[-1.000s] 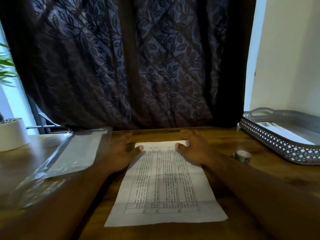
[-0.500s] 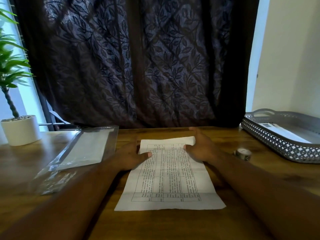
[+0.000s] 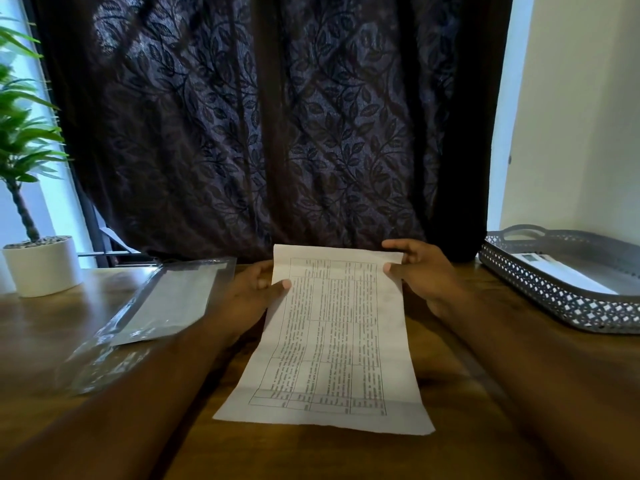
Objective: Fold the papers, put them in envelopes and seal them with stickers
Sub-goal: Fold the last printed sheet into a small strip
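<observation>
Clearly the folding step is in hand, and only at its start. The paper (image 3: 332,341), a printed sheet with a ruled table on it, fills the centre of the frame. Its near edge lies on the wooden table (image 3: 311,455) at the lower centre, while its far end is raised off the wood and curves up towards the curtain (image 3: 277,133). The left hand (image 3: 254,289) pinches the sheet's left edge near the top, thumb on the printed face and fingers behind. The right hand (image 3: 424,277) pinches the upper right corner in the same way. No crease shows, so I judge the fold not yet made. The next move, as I read it, calls for bringing the raised end down to meet the near edge, squaring the corners, then pressing flat along the bend. A thin sheet like this will likely skew if one hand leads.

A plastic packet (image 3: 169,299) lies on the table at the left of the frame. It seems to hold envelopes, but glare and blur make its contents hard to tell. A patterned tray (image 3: 554,299) at the right edge is cut off by the frame, and a white item (image 3: 571,273) inside it could be paper or an envelope. I see no stickers anywhere. The print is too small to read, and the fingers behind the sheet are hidden.
</observation>
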